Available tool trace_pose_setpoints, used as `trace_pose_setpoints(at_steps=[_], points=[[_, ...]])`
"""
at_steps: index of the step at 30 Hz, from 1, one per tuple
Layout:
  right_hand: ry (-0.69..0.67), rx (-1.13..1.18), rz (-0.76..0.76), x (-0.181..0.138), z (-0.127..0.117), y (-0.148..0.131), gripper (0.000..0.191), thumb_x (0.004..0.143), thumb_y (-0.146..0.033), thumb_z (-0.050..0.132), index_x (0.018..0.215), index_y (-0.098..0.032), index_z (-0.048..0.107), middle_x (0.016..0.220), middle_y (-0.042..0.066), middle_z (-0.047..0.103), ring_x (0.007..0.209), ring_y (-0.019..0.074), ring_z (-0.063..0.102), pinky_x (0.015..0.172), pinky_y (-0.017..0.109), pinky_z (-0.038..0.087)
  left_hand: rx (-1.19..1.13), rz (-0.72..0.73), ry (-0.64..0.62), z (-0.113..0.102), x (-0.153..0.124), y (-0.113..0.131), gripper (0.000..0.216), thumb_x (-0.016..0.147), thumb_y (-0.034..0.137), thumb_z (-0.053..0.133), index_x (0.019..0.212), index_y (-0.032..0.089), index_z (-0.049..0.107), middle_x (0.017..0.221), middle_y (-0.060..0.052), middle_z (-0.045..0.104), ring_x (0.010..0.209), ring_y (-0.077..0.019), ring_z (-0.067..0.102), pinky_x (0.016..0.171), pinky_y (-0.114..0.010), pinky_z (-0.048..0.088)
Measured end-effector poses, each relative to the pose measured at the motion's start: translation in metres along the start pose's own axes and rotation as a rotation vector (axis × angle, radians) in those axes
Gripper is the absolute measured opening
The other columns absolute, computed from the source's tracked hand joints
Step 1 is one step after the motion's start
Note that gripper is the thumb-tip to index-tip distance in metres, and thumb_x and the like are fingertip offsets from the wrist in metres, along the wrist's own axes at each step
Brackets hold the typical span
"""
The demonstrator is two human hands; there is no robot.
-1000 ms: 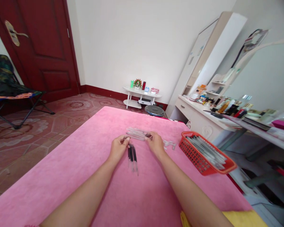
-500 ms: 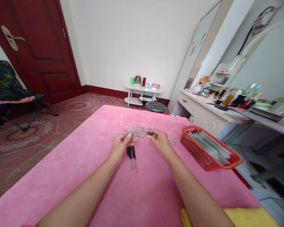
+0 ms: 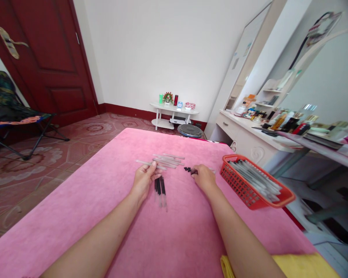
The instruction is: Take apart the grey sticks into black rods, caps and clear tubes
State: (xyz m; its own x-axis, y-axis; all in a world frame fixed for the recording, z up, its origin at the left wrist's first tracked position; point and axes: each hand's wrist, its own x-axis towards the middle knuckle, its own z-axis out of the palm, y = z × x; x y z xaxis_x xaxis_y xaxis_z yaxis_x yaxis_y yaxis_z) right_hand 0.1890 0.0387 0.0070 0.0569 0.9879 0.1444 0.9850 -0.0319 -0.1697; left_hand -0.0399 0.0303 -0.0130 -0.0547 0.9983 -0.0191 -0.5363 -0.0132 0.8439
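Observation:
Between the thumb and fingers of my left hand is a thin clear pen tube, held nearly level above the pink cloth. Several more clear pen tubes lie side by side just beyond it. Below that hand, several black-ended pen pieces lie in a bundle pointing toward me. My right hand is low over the cloth with its fingers closed, beside a few small black caps. Something dark shows at its fingertips, too small to make out. Part of a clear piece is hidden behind this hand.
A red plastic basket full of clear pens stands at the right of the pink-covered table. Yellow cloth lies at the near right corner. Behind the basket is a dressing table crowded with bottles.
My right hand has moved right and slightly down, and the small black caps now show on its left. My left hand has shifted slightly left with the tube still in it.

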Motion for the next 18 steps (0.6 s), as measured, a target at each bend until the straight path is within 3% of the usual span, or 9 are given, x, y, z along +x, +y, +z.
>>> trace_pose_setpoints(at_steps=[7,11,14,18], points=[[0.032,-0.09,-0.038,-0.003,-0.006,-0.006,0.016,0.076,-0.023,0.055,0.087,-0.023,0.066,0.091,0.007,0.058,0.083,0.02,0.056,0.061,0.026,0.036,-0.012,-0.004,-0.011,0.0,0.0,-0.001,0.029,0.067,0.035,0.069,0.082,0.012,0.06,0.072,-0.005,0.067,0.061,-0.0093,0.062,0.056,-0.018,0.051],[0.057,0.004,-0.12,-0.012,-0.009,-0.029,0.013,0.075,-0.022,0.055,0.083,-0.021,0.066,0.089,0.006,0.062,0.085,0.0184,0.057,0.063,0.025,0.035,-0.075,0.023,0.045,-0.005,0.005,0.0,0.03,0.065,0.035,0.07,0.081,0.012,0.061,0.066,-0.002,0.065,0.056,-0.0075,0.06,0.054,-0.016,0.05],[-0.086,0.164,-0.263,-0.026,-0.008,-0.055,0.012,0.074,-0.028,0.057,0.08,-0.022,0.066,0.079,0.002,0.066,0.074,0.0146,0.058,0.059,0.022,0.035,-0.13,0.009,0.082,-0.008,0.007,0.002,0.029,0.064,0.034,0.071,0.081,0.013,0.06,0.065,0.0,0.064,0.056,-0.0065,0.06,0.053,-0.016,0.049],[-0.333,0.182,-0.343,-0.045,-0.007,-0.08,0.028,0.063,-0.048,0.065,0.064,-0.02,0.066,0.061,0.001,0.064,0.055,0.0131,0.055,0.048,0.022,0.03,-0.15,0.009,0.086,-0.009,0.007,0.003,0.025,0.066,0.032,0.07,0.081,0.014,0.06,0.065,0.001,0.063,0.055,-0.0059,0.059,0.054,-0.016,0.049]])
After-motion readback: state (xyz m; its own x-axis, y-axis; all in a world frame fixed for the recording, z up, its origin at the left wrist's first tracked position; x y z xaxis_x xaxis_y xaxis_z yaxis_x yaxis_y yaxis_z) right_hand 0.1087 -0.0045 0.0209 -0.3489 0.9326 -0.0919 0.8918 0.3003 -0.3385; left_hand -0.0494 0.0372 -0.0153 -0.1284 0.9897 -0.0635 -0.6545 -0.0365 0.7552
